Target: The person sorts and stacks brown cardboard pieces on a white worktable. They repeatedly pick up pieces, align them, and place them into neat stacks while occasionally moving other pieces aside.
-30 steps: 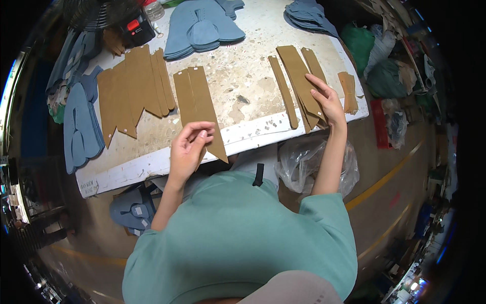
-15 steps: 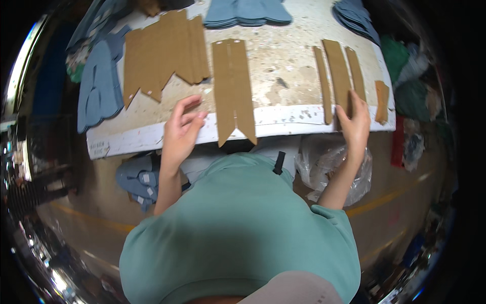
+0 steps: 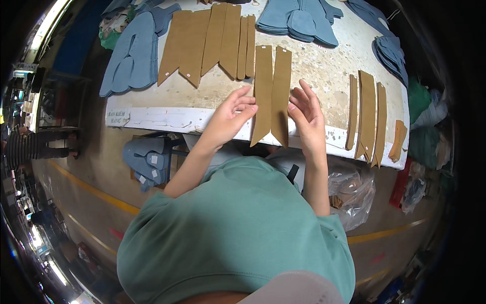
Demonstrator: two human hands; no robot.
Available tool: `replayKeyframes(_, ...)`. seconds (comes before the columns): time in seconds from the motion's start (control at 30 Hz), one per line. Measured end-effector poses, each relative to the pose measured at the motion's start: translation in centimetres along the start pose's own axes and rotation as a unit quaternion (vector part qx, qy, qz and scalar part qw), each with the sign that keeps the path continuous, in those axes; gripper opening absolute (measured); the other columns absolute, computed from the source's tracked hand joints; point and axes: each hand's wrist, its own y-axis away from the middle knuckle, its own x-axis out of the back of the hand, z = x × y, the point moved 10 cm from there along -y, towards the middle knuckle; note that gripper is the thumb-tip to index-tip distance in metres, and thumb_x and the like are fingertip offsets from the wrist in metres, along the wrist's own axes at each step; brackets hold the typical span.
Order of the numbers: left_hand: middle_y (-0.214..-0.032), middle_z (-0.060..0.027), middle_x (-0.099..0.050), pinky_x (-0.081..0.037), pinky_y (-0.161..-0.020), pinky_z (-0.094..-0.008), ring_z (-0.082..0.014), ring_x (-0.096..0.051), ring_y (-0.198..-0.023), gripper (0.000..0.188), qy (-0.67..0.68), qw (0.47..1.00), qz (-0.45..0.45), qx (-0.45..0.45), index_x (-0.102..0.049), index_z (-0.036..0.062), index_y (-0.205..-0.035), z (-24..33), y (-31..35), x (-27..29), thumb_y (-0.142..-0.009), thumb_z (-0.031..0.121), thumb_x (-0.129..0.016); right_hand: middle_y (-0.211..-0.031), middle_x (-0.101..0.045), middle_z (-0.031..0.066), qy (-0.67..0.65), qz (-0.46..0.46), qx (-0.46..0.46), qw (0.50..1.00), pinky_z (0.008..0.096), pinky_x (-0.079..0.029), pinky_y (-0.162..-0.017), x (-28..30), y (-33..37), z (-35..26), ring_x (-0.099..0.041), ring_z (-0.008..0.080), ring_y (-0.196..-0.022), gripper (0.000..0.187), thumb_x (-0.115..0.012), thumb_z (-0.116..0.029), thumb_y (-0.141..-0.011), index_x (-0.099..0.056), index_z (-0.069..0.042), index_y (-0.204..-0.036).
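Two long brown fabric strips (image 3: 263,96) with slanted lower ends lie side by side in front of me, their tips hanging past the near table edge. A narrow gap between them widens toward the top. My left hand (image 3: 228,121) is at the outer edge of the left strip, thumb and fingertips touching or nearly touching it. Beside the right strip, my right hand (image 3: 310,119) has its fingers spread and its thumb close to the edge. Neither hand grips anything. Further left lie stacks of wider brown pieces (image 3: 190,48) with pointed ends.
Several narrow brown strips (image 3: 366,111) and a small tan piece (image 3: 398,141) lie on the right. Blue-grey cut pieces (image 3: 132,58) sit at the far left, with another blue-grey stack (image 3: 296,23) at the back. Below the table are blue pieces (image 3: 149,159) and a clear plastic bag (image 3: 352,190).
My right hand has left the narrow strips on the right and come to the middle pair. My left hand has moved in beside that pair. The view has shifted, and the pair's upper gap looks wider.
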Motion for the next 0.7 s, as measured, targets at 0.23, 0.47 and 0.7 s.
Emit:
replayKeyframes(0.23, -0.091, -0.0064, -0.067, -0.052, -0.071, -0.0219, -0.0106, -0.065, -0.078, 0.035, -0.204, 0.978, 0.008, -0.039, -0.051, -0.0025, -0.126, -0.1, -0.1, -1.0, -0.092, 0.005, -0.059, -0.126, -0.056, 0.0093, 0.09, -0.047, -0.016, 0.995, 0.0212, -0.048, -0.075, -0.1, 0.3, 1.1, -0.054, 0.0037, -0.082, 0.049, -0.059, 0.002, -0.089, -0.049, 0.0, -0.137)
replayKeyframes(0.47, -0.101, -0.0126, -0.065, -0.055, -0.078, -0.0288, -0.0162, -0.066, -0.089, 0.042, 0.04, 0.997, -0.043, 0.051, -0.04, -0.0021, -0.134, -2.8, 1.8, -0.5, -0.095, 0.005, -0.054, -0.127, -0.057, 0.0088, -0.247, -0.051, -0.131, 0.959, 0.0168, -0.044, -0.066, -0.5, 0.0, 1.3, -0.054, 0.0023, -0.076, 0.052, -0.062, -0.003, -0.088, -0.046, 0.005, -0.137)
replayKeyframes(0.7, -0.105, -0.014, -0.064, -0.055, -0.082, -0.0319, -0.0175, -0.065, -0.095, 0.04, 0.089, 0.99, -0.027, 0.108, -0.037, -0.0007, -0.137, -3.4, 2.0, -0.7, -0.1, 0.008, -0.048, -0.125, -0.049, 0.0042, 0.027, -0.103, -0.027, 0.994, 0.0183, -0.046, -0.071, -4.1, 1.1, 1.4, -0.054, 0.0026, -0.079, 0.052, -0.059, 0.007, -0.087, -0.048, 0.001, -0.137)
